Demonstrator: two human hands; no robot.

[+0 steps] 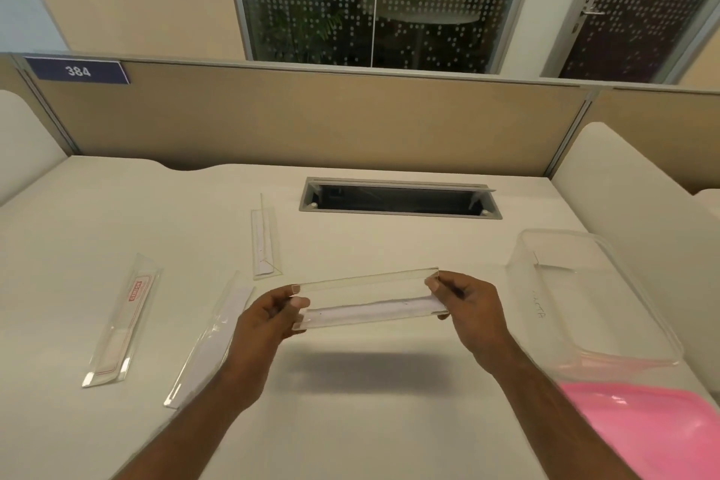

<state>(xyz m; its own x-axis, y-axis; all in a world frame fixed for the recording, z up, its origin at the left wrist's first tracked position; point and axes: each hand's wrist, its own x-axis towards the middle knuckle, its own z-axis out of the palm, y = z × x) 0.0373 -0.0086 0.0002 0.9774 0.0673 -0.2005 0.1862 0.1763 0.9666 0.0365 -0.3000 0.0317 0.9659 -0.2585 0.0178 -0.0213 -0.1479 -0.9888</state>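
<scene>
The holder point(366, 298) you hold is clear, glossy, smooth plastic, with a matt white paper strip point(366, 311) inside. Under the holder, the table point(350, 421) looks smooth, matt and off-white. Left of the holder, the sleeve with red print point(120, 320) is thin, shiny clear plastic. Right of the holder, the box point(658, 323) is clear plastic and the pink lid point(643, 433) is glossy. Beyond the holder, the hatch frame point(401, 211) is dull grey metal.

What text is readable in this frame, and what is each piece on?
"384": white digits on the dark blue rectangular sign on the beige partition.
Red label on the flat clear plastic sleeve at far left: white letters, too blurred to read.
Faint handwriting on the clear plastic box at right: unreadable.
Clear plastic holder with a white strip, pinched by the left hand and right hand: no text visible.
</scene>
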